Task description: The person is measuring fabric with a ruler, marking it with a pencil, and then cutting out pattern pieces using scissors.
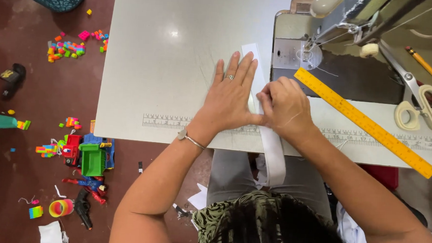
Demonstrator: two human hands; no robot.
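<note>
Smooth pale table [154, 83]; both hands flatten white fabric strip [273, 149].

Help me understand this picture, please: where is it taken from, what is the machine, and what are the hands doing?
The picture comes from a camera worn on the person's head, looking straight down; the dark hair at the bottom is theirs. They sit at a pale sewing table with a sewing machine at its upper right. A long white fabric strip runs from their lap up towards the needle. The left hand lies flat, pressing down beside the strip, while the right hand pinches the strip with its fingers. Nearby lie a yellow ruler, cream-handled scissors and a pencil. Colourful toys are scattered on the red floor to the left.
</note>
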